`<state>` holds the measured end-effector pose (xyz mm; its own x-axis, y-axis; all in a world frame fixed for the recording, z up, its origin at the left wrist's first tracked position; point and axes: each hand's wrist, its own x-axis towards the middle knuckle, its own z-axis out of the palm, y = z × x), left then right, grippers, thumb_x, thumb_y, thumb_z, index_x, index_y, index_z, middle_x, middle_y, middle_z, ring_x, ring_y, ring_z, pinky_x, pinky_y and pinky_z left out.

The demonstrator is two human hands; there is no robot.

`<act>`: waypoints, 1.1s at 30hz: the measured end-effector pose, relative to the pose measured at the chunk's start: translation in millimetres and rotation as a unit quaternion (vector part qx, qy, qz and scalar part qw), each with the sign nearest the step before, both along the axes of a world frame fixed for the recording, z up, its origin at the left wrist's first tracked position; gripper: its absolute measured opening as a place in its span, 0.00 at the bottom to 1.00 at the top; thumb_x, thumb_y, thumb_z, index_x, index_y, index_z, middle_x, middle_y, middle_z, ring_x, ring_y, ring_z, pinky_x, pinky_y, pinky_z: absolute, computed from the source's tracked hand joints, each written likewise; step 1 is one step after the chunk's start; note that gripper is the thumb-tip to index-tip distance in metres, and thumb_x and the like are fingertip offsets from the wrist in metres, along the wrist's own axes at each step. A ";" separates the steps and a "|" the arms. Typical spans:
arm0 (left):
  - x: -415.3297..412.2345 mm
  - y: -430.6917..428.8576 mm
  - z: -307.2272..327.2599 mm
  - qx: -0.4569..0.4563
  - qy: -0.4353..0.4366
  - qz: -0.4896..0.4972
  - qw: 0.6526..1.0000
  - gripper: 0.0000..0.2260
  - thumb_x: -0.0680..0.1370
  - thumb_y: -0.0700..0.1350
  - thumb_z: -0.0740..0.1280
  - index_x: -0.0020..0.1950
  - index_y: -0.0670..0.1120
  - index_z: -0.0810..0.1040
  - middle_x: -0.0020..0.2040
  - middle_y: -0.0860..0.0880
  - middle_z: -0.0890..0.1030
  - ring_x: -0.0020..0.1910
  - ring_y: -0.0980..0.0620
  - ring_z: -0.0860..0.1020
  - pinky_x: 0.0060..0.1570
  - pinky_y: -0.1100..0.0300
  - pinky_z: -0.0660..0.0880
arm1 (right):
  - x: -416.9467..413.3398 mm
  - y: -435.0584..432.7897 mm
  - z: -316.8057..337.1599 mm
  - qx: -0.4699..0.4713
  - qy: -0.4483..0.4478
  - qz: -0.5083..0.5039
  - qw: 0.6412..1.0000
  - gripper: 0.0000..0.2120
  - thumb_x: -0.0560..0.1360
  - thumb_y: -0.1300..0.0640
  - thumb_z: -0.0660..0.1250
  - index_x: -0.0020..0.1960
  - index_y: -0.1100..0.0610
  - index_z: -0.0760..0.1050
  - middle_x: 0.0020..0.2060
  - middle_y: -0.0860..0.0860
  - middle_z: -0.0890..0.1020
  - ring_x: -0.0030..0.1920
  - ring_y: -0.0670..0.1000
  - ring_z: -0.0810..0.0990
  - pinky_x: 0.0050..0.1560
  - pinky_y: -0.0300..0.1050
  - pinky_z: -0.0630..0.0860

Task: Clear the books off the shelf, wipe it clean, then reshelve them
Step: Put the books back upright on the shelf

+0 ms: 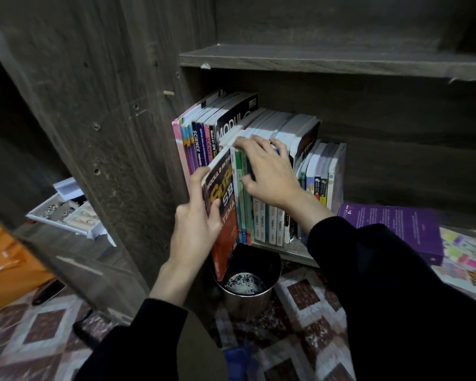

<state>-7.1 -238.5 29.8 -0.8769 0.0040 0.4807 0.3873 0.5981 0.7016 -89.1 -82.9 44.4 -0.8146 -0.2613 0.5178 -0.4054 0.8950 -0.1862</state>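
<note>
A row of books [322, 171] stands upright on the lower wooden shelf [286, 250]. My left hand [197, 215] grips a red and black workbook [223, 213] by its spine, tilted forward and partly out of the row over the shelf's front edge. My right hand [267, 171] rests on top of the thin green and white books [245, 210] beside it, fingers curled over their upper edges. Taller books [204, 138] lean at the row's left end. A purple book [396, 229] lies flat at the right.
A metal bucket [248, 287] with foamy water stands on the patterned floor under the shelf edge. A blue cloth [239, 358] lies below it. Colourful books [467, 259] are stacked at right. A white tray [69, 213] and an orange bag [8, 265] sit left of the cabinet wall.
</note>
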 end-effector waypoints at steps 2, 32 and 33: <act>8.6 0.5 15.4 -0.019 -0.013 -0.004 1.000 0.24 0.78 0.37 0.64 0.69 0.53 0.60 0.48 0.42 0.82 0.39 0.47 0.82 0.41 0.49 0.81 | 3.0 2.4 6.7 -0.011 -0.034 0.016 0.999 0.27 0.72 0.61 0.62 0.70 0.53 0.63 0.69 0.51 0.71 0.73 0.51 0.60 0.73 0.49 0.44; 46.0 16.1 95.1 -0.081 -0.111 -0.118 0.983 0.23 0.72 0.41 0.73 0.55 0.61 0.65 0.44 0.57 0.79 0.45 0.59 0.80 0.37 0.62 0.80 | 20.9 85.4 -44.4 -0.066 -0.077 -0.223 0.970 0.18 0.78 0.53 0.64 0.67 0.51 0.68 0.71 0.55 0.60 0.75 0.56 0.52 0.50 0.59 0.76; 45.5 17.4 98.4 -0.077 -0.104 -0.120 0.984 0.24 0.72 0.41 0.73 0.55 0.62 0.65 0.45 0.57 0.80 0.49 0.56 0.79 0.43 0.54 0.80 | 22.5 88.4 -45.4 -0.071 -0.070 -0.219 0.971 0.18 0.78 0.53 0.64 0.67 0.51 0.68 0.71 0.55 0.60 0.75 0.56 0.52 0.50 0.59 0.76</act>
<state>38.4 -221.0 128.2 -0.9217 0.2806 0.2679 0.3868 0.6124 0.6895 -66.6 5.5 -1.0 -0.8966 0.1921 0.3991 0.0469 0.9371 -0.3459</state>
